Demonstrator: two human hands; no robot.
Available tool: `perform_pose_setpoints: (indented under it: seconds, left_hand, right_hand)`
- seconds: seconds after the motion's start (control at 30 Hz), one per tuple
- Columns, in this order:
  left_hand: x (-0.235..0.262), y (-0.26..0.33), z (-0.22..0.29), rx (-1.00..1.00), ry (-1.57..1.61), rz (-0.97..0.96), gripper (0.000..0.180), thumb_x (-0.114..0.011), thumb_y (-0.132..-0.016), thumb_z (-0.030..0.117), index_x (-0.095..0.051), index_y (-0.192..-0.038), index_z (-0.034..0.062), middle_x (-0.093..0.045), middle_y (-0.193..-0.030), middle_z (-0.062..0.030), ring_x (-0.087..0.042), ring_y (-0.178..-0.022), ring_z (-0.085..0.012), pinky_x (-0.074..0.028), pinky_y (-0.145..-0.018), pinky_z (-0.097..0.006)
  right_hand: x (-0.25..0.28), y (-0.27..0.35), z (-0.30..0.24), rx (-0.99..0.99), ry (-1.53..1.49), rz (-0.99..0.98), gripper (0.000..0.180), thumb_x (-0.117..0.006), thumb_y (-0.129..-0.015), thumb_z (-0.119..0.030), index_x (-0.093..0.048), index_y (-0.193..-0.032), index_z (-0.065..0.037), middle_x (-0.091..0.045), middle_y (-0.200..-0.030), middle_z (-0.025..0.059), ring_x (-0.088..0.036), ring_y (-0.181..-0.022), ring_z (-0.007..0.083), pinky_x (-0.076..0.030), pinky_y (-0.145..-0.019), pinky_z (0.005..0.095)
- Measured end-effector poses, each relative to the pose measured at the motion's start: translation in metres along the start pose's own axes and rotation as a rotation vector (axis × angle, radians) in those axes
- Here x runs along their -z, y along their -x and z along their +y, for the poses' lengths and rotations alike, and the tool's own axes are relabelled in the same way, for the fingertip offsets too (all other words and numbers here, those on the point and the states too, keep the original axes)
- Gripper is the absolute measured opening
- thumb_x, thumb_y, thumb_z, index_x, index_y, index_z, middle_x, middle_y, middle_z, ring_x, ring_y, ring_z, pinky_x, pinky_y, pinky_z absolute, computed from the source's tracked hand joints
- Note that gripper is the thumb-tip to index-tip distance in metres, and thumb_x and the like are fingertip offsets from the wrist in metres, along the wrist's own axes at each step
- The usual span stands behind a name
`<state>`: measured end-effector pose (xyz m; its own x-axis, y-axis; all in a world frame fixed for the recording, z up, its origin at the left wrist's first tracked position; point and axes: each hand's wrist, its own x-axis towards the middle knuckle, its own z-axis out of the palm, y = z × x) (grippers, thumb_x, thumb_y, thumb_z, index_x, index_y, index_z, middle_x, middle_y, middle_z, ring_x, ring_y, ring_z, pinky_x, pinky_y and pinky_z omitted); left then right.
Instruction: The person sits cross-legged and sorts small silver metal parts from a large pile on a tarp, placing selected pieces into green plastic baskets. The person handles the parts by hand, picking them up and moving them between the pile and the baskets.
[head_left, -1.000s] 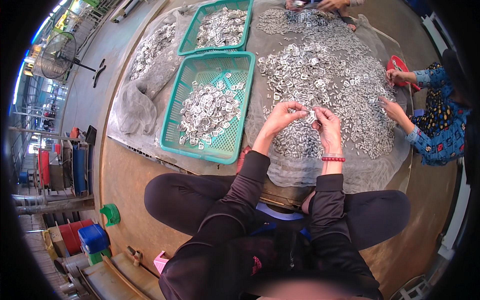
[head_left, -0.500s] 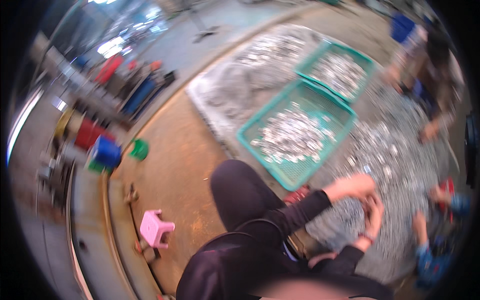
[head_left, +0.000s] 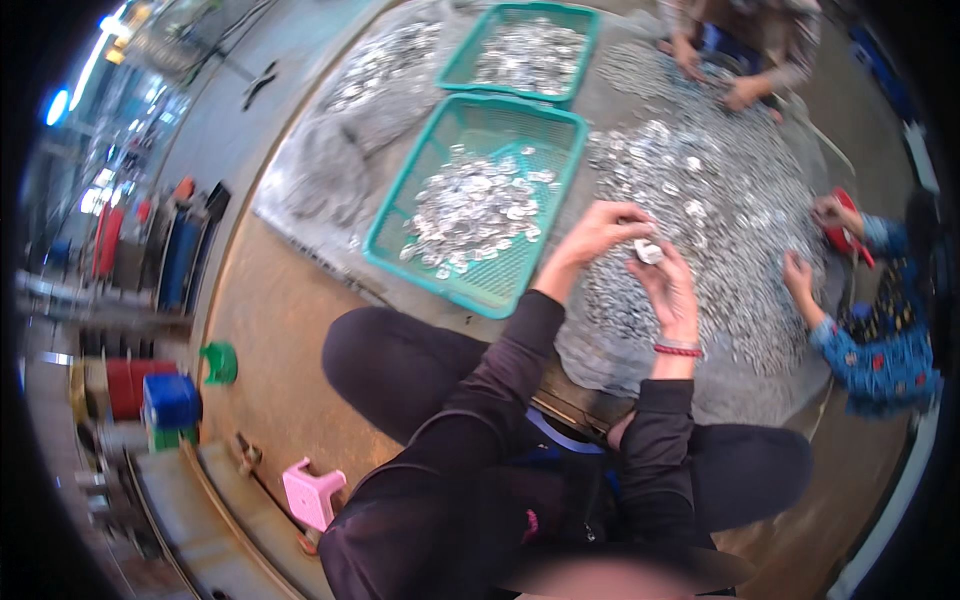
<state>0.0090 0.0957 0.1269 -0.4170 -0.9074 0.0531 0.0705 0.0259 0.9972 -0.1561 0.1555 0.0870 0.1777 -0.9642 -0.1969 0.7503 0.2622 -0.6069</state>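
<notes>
In front of me, both hands meet above a wide heap of small silvery metal parts point(head_left: 720, 215). My right hand point(head_left: 672, 292), with a red band at the wrist, pinches a small shiny metal part point(head_left: 650, 253) at its fingertips. From the left, my left hand point(head_left: 598, 238) reaches in with thumb and fingers drawn together beside that part. What those fingers hold, if anything, is too small to make out. A green plastic basket point(head_left: 388, 225) with a loose pile of similar parts stands to the left of my left hand.
Behind it a second green basket point(head_left: 590, 60) holds more parts. Grey sheeting point(head_left: 310, 180) lies at the left with another pile. Co-workers' hands point(head_left: 742, 92) and hands point(head_left: 797, 275) work at the heap, near a red scoop-like container point(head_left: 842, 222). A pink stool point(head_left: 312, 493) stands lower left.
My view has swung right, so the scene sits further left in it. My hands have risen a little off the heap and the metal part now shows between them.
</notes>
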Motion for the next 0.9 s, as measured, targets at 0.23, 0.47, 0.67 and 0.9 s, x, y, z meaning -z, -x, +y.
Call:
perform_pose_setpoints:
  seconds: [0.23,0.47,0.67,0.9]
  left_hand:
    - [0.000,0.000,0.032,0.001,-0.303,-0.233,0.014,-0.071,-0.074,0.012,-0.070,-0.085,0.0040,-0.061,-0.078,-0.0032,-0.057,-0.079,-0.0127,-0.044,-0.072,-0.028]
    - [0.004,-0.013,0.036,-0.061,-0.229,-0.415,0.014,-0.074,-0.068,0.009,-0.070,-0.079,0.0025,-0.057,-0.076,-0.0034,-0.053,-0.077,-0.0138,-0.043,-0.069,-0.029]
    - [0.003,-0.001,-0.009,0.194,0.532,-0.253,0.011,-0.072,-0.068,0.008,-0.068,-0.077,0.0027,-0.053,-0.097,-0.0044,-0.051,-0.075,-0.0099,-0.041,-0.065,-0.021]
    - [0.008,0.004,0.002,0.143,0.420,-0.214,0.011,-0.070,-0.074,0.007,-0.067,-0.084,0.0024,-0.054,-0.088,-0.0002,-0.045,-0.062,-0.0039,-0.030,-0.047,-0.018]
  right_hand:
    - [-0.011,0.008,-0.011,-0.014,0.093,0.151,0.008,-0.060,-0.082,-0.003,-0.058,-0.090,-0.001,-0.063,-0.084,0.0082,-0.064,-0.078,0.0192,-0.055,-0.068,0.0345]
    - [-0.009,0.011,-0.023,0.025,0.186,0.168,0.014,-0.060,-0.081,-0.005,-0.059,-0.094,0.000,-0.062,-0.085,0.0053,-0.062,-0.074,0.0148,-0.053,-0.061,0.0279]
    - [-0.030,0.011,-0.028,0.154,-0.018,0.132,0.036,-0.064,-0.078,0.001,-0.054,-0.113,0.002,-0.063,-0.082,0.0043,-0.060,-0.070,0.0106,-0.051,-0.060,0.0243]
    - [-0.048,0.012,-0.035,0.562,0.676,0.384,0.027,-0.066,-0.077,0.003,-0.062,-0.104,0.002,-0.066,-0.092,0.0082,-0.062,-0.080,0.0105,-0.050,-0.070,0.0212]
